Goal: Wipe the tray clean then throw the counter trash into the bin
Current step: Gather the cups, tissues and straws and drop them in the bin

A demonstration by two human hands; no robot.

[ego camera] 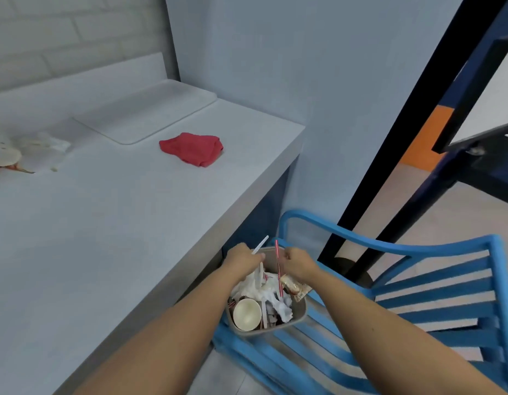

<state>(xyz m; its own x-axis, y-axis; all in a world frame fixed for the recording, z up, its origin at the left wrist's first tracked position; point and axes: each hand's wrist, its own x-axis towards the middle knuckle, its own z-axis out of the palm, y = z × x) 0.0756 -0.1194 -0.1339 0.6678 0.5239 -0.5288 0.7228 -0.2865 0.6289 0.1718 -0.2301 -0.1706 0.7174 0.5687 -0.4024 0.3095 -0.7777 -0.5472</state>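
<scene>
On the grey counter point(104, 223), at nine o'clock, a small heap of pale scraps point(44, 143) lies beside a spotted white object point(1, 146), too blurred to name. At eleven o'clock the white tray point(144, 112) sits flat against the back wall, looking bare of dirt. One red cloth point(191, 149) lies crumpled just beside its near edge.

Low in the scene, at six o'clock, the person leans over the grey bin point(301, 310), which appears to stand on the slats of a blue chair point(418, 280) just off the counter's end. The left hand point(242, 259) is curled round a white straw point(260, 248) and the right hand point(298, 265) pinches a red-striped straw point(277, 269). Both are poised over the bin's far rim.

The bin looks crammed with crumpled white paper point(264, 292), a wrapper point(297, 287) lolling over the rim and a paper cup point(247, 313) on its side. A long straw let go onto that heap may ride up and tip over the edge, slipping between the chair slats to the floor. A hard push downwards could rock the bin on its perch. The scraps at nine o'clock suggest the clearing is unfinished.

The count is one tray, one cloth, one bin, one cup, one chair, two straws and two hands, each holding one straw.
</scene>
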